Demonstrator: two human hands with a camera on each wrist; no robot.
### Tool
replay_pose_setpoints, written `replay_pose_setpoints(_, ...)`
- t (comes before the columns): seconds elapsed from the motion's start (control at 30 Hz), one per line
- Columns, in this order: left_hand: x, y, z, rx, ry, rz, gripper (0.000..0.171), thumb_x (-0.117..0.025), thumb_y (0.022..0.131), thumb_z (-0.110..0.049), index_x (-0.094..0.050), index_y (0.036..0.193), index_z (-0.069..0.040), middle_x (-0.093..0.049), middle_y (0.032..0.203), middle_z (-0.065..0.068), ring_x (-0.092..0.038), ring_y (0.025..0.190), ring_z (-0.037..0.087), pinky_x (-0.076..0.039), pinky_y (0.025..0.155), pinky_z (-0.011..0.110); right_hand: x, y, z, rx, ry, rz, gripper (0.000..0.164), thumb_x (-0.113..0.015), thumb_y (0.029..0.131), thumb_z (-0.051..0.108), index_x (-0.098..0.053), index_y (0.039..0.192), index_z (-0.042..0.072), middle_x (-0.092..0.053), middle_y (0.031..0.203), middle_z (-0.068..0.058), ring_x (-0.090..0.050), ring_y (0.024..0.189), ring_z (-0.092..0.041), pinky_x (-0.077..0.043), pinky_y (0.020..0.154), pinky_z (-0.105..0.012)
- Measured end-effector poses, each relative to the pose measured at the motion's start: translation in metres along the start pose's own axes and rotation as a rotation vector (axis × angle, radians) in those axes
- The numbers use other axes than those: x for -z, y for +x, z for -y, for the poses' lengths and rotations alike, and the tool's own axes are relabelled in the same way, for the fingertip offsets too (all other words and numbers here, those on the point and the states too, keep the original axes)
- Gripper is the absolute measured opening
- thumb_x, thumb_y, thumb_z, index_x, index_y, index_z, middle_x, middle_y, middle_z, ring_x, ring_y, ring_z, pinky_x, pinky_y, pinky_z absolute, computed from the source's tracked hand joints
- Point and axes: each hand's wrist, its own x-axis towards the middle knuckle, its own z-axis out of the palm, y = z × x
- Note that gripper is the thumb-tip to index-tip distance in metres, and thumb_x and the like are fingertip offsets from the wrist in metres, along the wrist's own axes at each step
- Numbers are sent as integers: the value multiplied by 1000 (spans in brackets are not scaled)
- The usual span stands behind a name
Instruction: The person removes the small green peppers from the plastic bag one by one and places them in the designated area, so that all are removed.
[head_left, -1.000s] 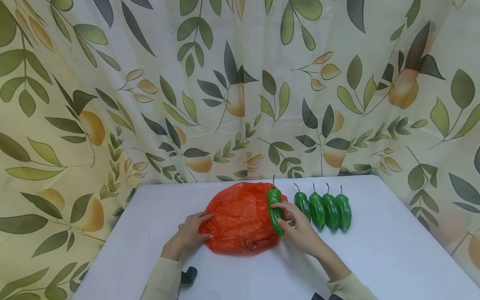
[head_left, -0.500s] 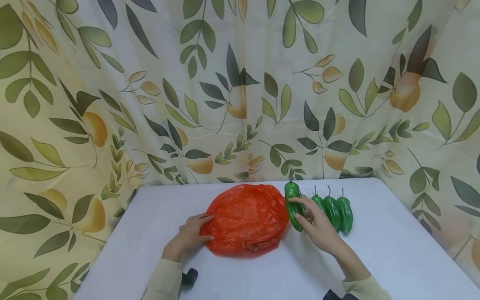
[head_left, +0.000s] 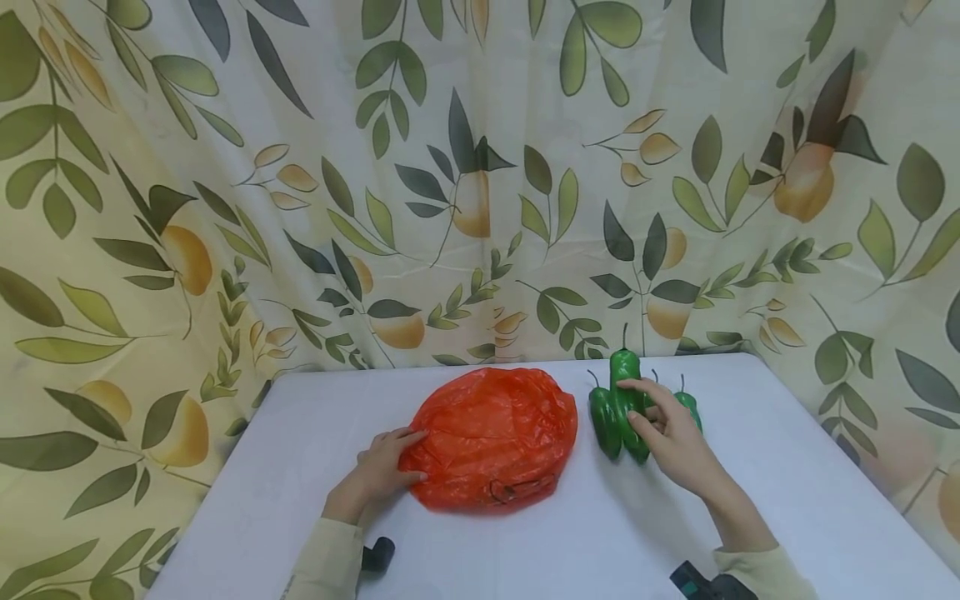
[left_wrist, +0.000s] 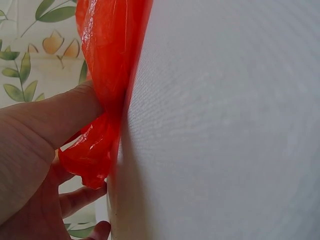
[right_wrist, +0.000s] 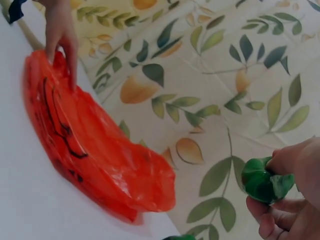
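Note:
My right hand (head_left: 671, 433) pinches a glossy green chili pepper (head_left: 626, 367) by its side, stem pointing away, above a row of similar peppers. In the right wrist view that held pepper (right_wrist: 257, 175) is seen end-on between thumb and fingers. Left of it lies another green pepper (head_left: 604, 423); the peppers farther right are partly hidden by my hand. A crumpled red plastic bag (head_left: 491, 437) lies mid-table. My left hand (head_left: 382, 467) holds the bag's left edge, and the left wrist view shows the thumb on the red plastic (left_wrist: 112, 55) with fingers behind it.
The white table (head_left: 465, 558) ends at the back against a leaf-and-fruit patterned curtain (head_left: 480, 208). A pepper (head_left: 688, 404) at the right end of the row shows beyond my hand. Black wrist gear (head_left: 378, 554) sits by the left sleeve.
My right hand has carried the chili pepper rightward from over the red bag to over the row of peppers. My left hand has stayed on the bag's edge.

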Motion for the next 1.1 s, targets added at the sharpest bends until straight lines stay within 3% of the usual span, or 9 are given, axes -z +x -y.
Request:
replay_pose_setpoints(0.13, -1, -1, 1, 7, -3, -4, 71, -83, 83, -32, -55, 147, -22, -48, 153, 10, -39, 140, 36, -36, 108, 69, 7, 0, -5, 2, -29, -11, 43, -50, 104, 6, -45, 147, 7, -31, 156, -31, -63, 106, -47, -61, 76, -42)
replay_pose_setpoints(0.2, -1, -1, 1, 8, -8, -5, 71, -83, 83, -32, -54, 147, -22, -48, 153, 10, -39, 140, 36, -36, 109, 69, 9, 1, -8, 4, -49, -18, 43, -51, 104, 7, -45, 146, 7, -31, 156, -31, -62, 111, -51, -60, 78, -44)
replay_pose_setpoints(0.33, 0, -2, 0, 4, -8, -6, 71, -83, 83, -32, -54, 147, -22, -48, 153, 11, -40, 140, 36, -35, 109, 70, 14, 1, -12, 2, -72, -29, 43, -51, 104, 8, -45, 146, 6, -35, 151, -32, -62, 110, -51, -59, 72, -36)
replay_pose_setpoints(0.57, 0, -1, -1, -4, -7, -5, 70, -83, 83, -32, -55, 146, -22, -49, 153, 11, -39, 140, 37, -35, 108, 70, 20, 0, -19, -39, -66, -27, 44, -49, 106, 12, -42, 149, 5, -29, 152, -39, -55, 117, -63, -60, 82, -59)
replay_pose_setpoints(0.73, 0, -1, 0, -10, -1, -5, 70, -83, 83, -32, -55, 146, -22, -49, 152, 11, -39, 140, 37, -36, 107, 70, 25, -1, -26, -54, -82, -43, 44, -49, 105, 9, -41, 148, 3, -26, 154, -41, -49, 120, -68, -57, 84, -64)
replay_pose_setpoints(0.97, 0, -1, 1, -10, 1, -3, 70, -83, 82, -33, -55, 146, -22, -48, 153, 11, -39, 140, 37, -36, 108, 70, 36, -2, -42, -58, -132, -109, 43, -50, 103, 3, -43, 146, 0, -30, 150, -43, -51, 115, -69, -60, 78, -61)
replay_pose_setpoints(1.1, -1, 0, 2, -4, -7, 2, 70, -82, 83, -33, -54, 147, -23, -48, 153, 11, -38, 141, 37, -35, 109, 71, 41, -3, -54, -69, -160, -136, 45, -48, 102, 0, -42, 146, -2, -29, 149, -44, -45, 118, -68, -55, 83, -68)
